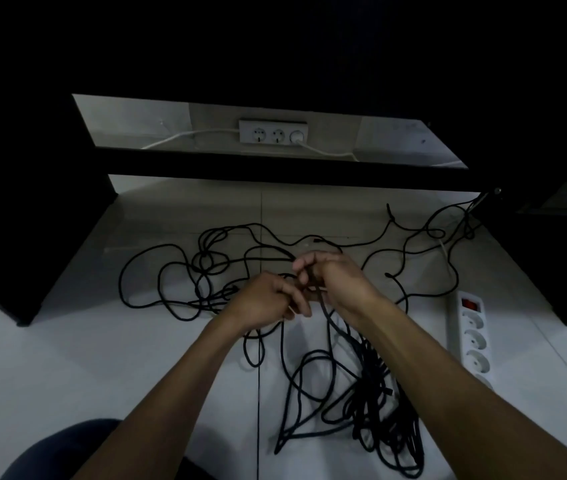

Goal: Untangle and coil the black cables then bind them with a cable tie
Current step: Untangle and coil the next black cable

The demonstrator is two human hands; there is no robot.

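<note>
Black cables (185,271) sprawl in loose tangled loops over the tiled floor, from the left across to the far right. A denser heap of black cable (375,403) lies below my right forearm. My left hand (264,301) and my right hand (332,280) meet above the floor at the middle. Both have fingers curled round strands of the black cable. A strand hangs down from my right hand into the heap. No cable tie is visible.
A white power strip (472,336) with a red switch lies on the floor at the right. A second white power strip (273,132) with white cords sits beyond a dark desk crossbar (275,168). Dark furniture panels stand at left and right. My knee (67,452) shows bottom left.
</note>
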